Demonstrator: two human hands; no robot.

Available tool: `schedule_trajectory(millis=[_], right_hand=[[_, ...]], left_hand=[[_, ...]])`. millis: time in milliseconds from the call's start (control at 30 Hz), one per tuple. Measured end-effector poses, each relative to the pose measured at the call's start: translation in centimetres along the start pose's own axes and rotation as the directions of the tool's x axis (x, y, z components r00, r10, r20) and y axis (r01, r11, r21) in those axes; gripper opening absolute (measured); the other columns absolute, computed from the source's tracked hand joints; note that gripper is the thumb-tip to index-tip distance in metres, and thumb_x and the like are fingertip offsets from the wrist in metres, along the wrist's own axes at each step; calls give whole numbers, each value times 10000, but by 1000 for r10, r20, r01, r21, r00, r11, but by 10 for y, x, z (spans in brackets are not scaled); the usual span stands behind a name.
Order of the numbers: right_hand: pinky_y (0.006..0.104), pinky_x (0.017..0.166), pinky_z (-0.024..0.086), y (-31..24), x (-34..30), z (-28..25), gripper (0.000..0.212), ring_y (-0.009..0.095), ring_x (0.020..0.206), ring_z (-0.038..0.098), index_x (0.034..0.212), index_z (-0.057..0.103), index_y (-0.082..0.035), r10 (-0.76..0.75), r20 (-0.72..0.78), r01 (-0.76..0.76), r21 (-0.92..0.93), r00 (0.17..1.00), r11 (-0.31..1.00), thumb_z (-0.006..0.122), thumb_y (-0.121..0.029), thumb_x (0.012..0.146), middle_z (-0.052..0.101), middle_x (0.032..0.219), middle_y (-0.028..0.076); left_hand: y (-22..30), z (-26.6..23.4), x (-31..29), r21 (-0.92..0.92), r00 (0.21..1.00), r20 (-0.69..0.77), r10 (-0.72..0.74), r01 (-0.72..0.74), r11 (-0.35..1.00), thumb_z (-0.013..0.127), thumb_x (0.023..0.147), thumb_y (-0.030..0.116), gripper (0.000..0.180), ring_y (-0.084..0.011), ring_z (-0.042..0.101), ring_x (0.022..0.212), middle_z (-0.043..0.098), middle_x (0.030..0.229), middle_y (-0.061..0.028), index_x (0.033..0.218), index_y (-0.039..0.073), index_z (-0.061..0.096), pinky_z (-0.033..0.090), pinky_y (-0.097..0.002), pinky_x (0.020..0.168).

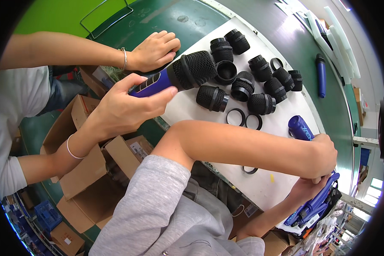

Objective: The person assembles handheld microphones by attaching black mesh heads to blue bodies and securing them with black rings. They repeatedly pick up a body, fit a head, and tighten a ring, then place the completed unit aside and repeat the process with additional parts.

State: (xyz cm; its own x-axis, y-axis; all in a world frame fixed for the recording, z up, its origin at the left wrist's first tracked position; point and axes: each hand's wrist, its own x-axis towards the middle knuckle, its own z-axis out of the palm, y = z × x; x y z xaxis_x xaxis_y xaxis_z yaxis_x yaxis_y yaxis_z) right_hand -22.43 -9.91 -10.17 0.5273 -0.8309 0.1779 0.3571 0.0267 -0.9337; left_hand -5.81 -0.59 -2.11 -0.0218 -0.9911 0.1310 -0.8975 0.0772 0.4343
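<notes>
My left arm crosses in front of me. My left hand point(323, 152) is closed at the right side of the white board, around a blue microphone handle point(301, 128) whose open end points up and left. My right hand point(308, 188) is just below it, partly hidden behind the left hand and wrist, beside several blue microphone handles point(313, 207) in a pile. Its fingers are mostly covered. A co-worker's hand point(128, 106) at the left holds up a microphone point(175, 77) with a blue body and black mesh head. Their other hand point(153, 51) rests on the green table.
Several black mesh microphone heads point(245, 83) stand and lie on the white board point(264, 183). Black rings point(235, 116) lie near them. Another blue handle point(320, 77) is on the green surface at the far right. Open cardboard boxes point(83, 170) stand on the floor at the left.
</notes>
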Motion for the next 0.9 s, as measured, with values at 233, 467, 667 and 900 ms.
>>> schedule_trajectory(millis=[233,467,667,900], right_hand=[[311,951,469,-3,10,-29,502,140,1168,576,1439,459,-53,26,311,-31,11,950,999,405,-376,1059,563,1343,63],[299,933,471,-5,6,9,461,126,1159,578,1358,510,-39,2,-122,-20,-150,993,989,431,-378,1055,581,1305,50],[283,828,510,-22,-8,-6,385,105,971,621,1294,536,-48,44,-5,-45,-110,999,993,437,-336,1058,619,1130,28],[314,715,491,-14,-3,-9,355,147,815,593,1249,537,-33,45,41,-33,-266,998,964,453,-296,1027,596,923,28]], left_hand=[[5,3,3,76,1000,1,-14,14,997,762,744,440,395,-223,711,977,742,1040,-47,1037,176,776,551,-389,843],[10,-6,-10,98,1000,13,0,-1,995,740,767,366,320,-235,710,968,740,1046,-52,1020,174,778,553,-437,828],[10,2,-5,60,999,3,39,-39,997,716,784,340,266,-233,712,960,744,1022,-45,986,183,788,563,-426,801],[10,10,9,39,995,88,36,-40,998,755,747,406,389,-226,695,1037,737,1098,-26,1094,230,771,547,-418,846]])
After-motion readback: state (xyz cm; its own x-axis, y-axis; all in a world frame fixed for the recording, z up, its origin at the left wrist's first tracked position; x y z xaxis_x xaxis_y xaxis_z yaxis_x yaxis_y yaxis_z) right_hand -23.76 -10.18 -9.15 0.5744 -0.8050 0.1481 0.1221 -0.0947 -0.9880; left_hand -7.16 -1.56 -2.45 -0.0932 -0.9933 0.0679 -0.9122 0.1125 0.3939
